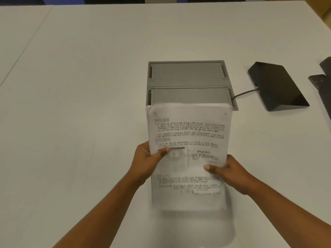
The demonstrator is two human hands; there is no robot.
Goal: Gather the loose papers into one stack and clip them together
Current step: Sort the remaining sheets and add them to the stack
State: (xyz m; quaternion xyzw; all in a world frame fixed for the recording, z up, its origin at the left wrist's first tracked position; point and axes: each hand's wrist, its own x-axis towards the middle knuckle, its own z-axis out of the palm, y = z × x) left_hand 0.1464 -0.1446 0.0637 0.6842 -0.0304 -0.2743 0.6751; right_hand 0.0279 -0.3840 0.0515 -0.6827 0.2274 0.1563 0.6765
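A stack of white papers (189, 136) with handwritten notes is held up above the white table, tilted toward me. My left hand (146, 161) grips its left edge, thumb lying on the front sheet. My right hand (226, 170) grips the right edge lower down, thumb also on the front. The lower part of the stack is blurred. Its top edge overlaps the near side of a grey box. No clip is visible.
A grey table box with two lids (188, 81) is set into the white table (80, 86) just beyond the papers. A cable runs from it to a black wedge-shaped device (277, 86) at the right. Dark objects (324, 77) lie at the right edge.
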